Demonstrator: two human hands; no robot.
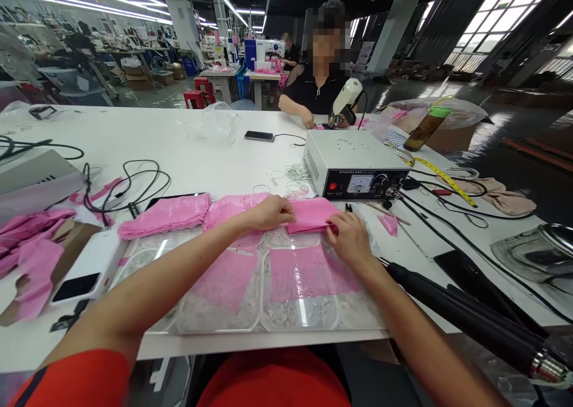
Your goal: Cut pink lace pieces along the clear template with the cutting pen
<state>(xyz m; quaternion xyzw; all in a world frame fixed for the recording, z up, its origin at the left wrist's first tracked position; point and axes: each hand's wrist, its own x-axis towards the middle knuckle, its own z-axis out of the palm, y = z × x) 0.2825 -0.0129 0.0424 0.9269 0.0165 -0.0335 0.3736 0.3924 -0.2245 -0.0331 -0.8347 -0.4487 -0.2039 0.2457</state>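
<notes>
Red shirt (273, 383) up close. Finger-pinching pink fabric (310, 214) with left hand (271, 212) and right hand (350, 237); just keep edges square.

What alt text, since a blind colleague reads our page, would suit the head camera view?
A person's left hand and right hand touch opposite ends of layered pink fabric at a white table. Beyond it stands a box with a meter; a pile of pink pieces lies to the left, and a co-worker in black is across the table.
</notes>
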